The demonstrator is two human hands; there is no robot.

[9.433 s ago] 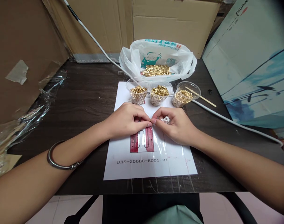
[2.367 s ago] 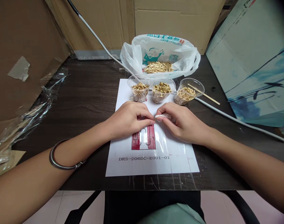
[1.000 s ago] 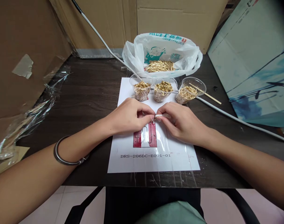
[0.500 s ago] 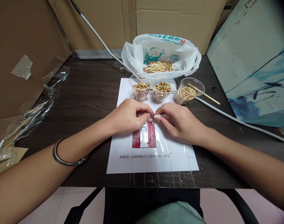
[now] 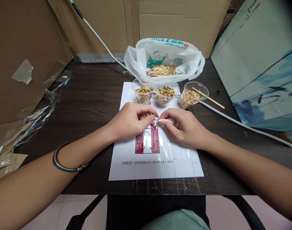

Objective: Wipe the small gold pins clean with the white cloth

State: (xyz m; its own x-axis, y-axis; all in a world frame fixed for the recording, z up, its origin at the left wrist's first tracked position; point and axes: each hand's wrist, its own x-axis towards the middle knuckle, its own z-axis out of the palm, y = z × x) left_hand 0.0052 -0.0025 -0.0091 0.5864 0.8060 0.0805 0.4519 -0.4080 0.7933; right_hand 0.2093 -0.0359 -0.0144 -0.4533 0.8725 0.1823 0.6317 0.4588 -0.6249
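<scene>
Over the printed sheet, both hands meet fingertip to fingertip. My left hand has thumb and index finger pinched together; what they hold is hidden. My right hand is closed in a pinch on a small brass-coloured pin, which points toward the left fingertips. White material shows at the right fingers; it looks like a finger covering, but I cannot be sure. Just beyond the hands are three clear plastic cups, the left cup, the middle cup and the tilted right cup, holding small brass pieces.
Behind the cups, a white plastic bag holds longer brass pins. A thin wooden stick leans out of the right cup. A white cable crosses the dark table. Cardboard walls the back.
The fingertips have shifted slightly, and more of the white material at my right fingers shows. The whole view has moved a little; cups and bag stay in place.
</scene>
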